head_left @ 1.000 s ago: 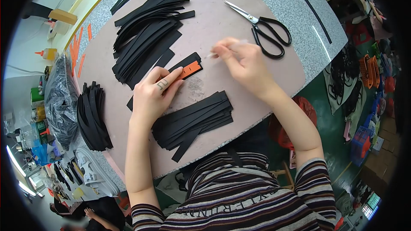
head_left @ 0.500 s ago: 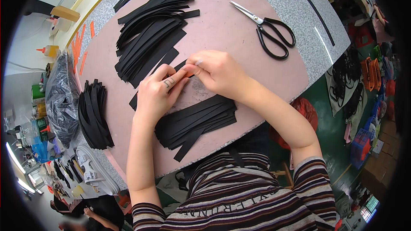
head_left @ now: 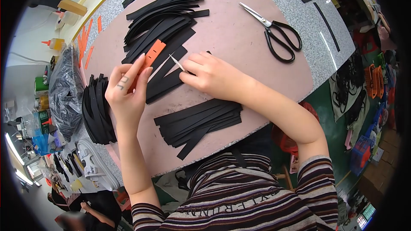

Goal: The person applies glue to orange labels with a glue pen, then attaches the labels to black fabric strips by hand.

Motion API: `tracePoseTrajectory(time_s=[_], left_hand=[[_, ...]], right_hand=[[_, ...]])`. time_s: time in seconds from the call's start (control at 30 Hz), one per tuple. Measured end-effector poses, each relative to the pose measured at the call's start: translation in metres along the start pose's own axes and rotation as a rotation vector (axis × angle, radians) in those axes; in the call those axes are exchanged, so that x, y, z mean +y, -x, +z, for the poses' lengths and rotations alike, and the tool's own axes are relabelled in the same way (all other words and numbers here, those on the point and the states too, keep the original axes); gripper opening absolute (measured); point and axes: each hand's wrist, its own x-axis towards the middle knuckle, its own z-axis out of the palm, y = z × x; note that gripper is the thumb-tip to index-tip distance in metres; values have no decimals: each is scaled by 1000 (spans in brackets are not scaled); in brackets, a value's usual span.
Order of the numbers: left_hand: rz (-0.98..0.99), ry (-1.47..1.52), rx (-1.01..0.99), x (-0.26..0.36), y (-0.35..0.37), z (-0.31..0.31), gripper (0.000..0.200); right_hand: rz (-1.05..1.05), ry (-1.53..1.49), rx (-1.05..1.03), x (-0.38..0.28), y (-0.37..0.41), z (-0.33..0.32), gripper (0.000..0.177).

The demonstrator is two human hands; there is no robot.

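Observation:
Pinched in my left hand (head_left: 128,87) is an orange strip (head_left: 155,52) with small dark slits, raised over the pink mat (head_left: 239,51). My right hand (head_left: 205,72) is closed on a thin pointed white pen-like tool (head_left: 175,62), its tip pointing up and left, apart from the strip. A wide black strip (head_left: 165,86) lies on the mat between my hands. Behind it is a large pile of black strips (head_left: 165,21). One more black pile (head_left: 199,124) sits nearer me, and a black bundle (head_left: 97,111) is left of my left hand.
Black-handled scissors (head_left: 278,34) lie open on the mat at the right. Orange strips (head_left: 83,38) are at the far left, near a plastic-wrapped bundle (head_left: 66,94) and a white case (head_left: 96,167). Another person's arm (head_left: 98,214) shows at the lower left.
My hands have moved apart. My left hand has gone left, lifting the orange strip into clear view. The pointed tool now shows in my right hand, and the wide black strip between them is uncovered.

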Motion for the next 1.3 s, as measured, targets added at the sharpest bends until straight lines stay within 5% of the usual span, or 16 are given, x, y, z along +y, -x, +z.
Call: tracePoseTrajectory(time_s=[0.1,0.2,0.3,0.4,0.5,0.6,0.8,1.3], left_hand=[[-41,-29,-27,3,10,1,32],[-44,-40,-14,3,11,1,33],[0,-46,94,-4,8,-6,34],[-60,7,103,-4,6,-15,34],[14,80,-100,7,5,-2,33],[-9,194,-306,22,18,31,30],[103,-36,-328,23,23,51,28],[171,-51,-318,24,21,57,27]], right_hand=[[-81,77,-48,2,-3,-4,15],[143,-176,41,8,-4,1,18],[-74,-86,93,-2,6,-17,21],[-161,2,-160,-45,29,-36,23],[96,-264,-97,-38,44,-42,25],[509,-368,351,-22,37,-60,25],[651,-356,272,-2,45,-64,19],[451,-391,266,-3,16,-22,18]])
